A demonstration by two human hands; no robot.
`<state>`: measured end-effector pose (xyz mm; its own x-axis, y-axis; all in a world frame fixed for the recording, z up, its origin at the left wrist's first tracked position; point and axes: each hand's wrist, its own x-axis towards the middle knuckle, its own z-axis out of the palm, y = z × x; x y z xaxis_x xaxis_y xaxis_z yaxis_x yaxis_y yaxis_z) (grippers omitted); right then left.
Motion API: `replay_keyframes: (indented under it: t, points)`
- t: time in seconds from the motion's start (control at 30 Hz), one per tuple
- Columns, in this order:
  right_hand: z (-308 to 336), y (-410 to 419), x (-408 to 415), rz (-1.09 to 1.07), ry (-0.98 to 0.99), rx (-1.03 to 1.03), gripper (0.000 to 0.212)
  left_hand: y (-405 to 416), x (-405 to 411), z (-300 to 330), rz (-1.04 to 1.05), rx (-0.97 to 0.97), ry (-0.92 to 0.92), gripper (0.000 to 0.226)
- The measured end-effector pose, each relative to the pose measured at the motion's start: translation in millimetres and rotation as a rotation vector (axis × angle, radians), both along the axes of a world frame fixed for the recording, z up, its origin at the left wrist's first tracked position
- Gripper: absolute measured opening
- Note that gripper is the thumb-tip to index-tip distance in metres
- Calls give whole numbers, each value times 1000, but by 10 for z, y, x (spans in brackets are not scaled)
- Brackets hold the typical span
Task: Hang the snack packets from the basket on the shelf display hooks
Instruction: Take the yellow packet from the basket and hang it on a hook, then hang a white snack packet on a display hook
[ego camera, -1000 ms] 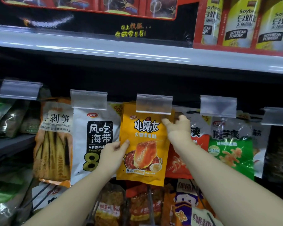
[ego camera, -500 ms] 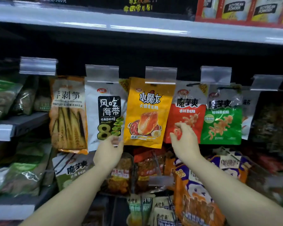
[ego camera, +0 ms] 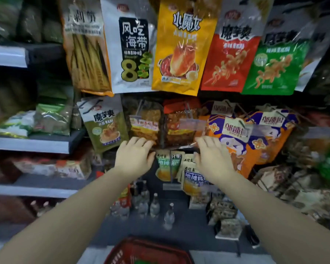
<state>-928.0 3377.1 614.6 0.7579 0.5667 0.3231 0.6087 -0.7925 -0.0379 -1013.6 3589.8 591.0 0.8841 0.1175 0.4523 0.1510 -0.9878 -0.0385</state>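
Observation:
A yellow snack packet (ego camera: 181, 48) hangs in the top hook row between a white seaweed packet (ego camera: 133, 46) and a red packet (ego camera: 231, 54). My left hand (ego camera: 134, 156) and my right hand (ego camera: 211, 159) are lowered in front of the second hook row, fingers spread, holding nothing. Between them hangs a dark red clear-window packet (ego camera: 179, 128). The red basket (ego camera: 147, 250) sits at the bottom edge, its rim showing and something green inside.
A green packet (ego camera: 276, 63) and a bamboo-shoot packet (ego camera: 86, 46) hang in the top row. Orange-purple packets (ego camera: 251, 134) hang at right. Small yellow-blue packets (ego camera: 170, 164) hang below my hands. Shelves with bagged goods (ego camera: 32, 143) run at left; bottles (ego camera: 154, 206) stand low.
Both hands have let go of the yellow packet, which stays hanging, and dropped down to the second row. The view has tilted downward, bringing the basket into sight.

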Motion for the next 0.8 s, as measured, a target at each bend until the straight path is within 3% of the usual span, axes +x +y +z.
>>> replay_keyframes:
  t: [0.17, 0.37, 0.57, 0.8]
  points:
    - [-734, -173, -205, 6, 134, -59, 39, -169, -258, -701, 119, -107, 295, 44]
    - [-1862, -325, -502, -89, 397, -217, 38, -291, -496, -1874, 106, -146, 580, 44]
    - [-3388, -232, -706, -147, 536, -315, 46, -375, -671, -3401, 34, -109, 813, 46]
    - [-5567, -86, -1024, -97, 632, -405, 54, -337, -943, -5685, 7, -84, 982, 45]
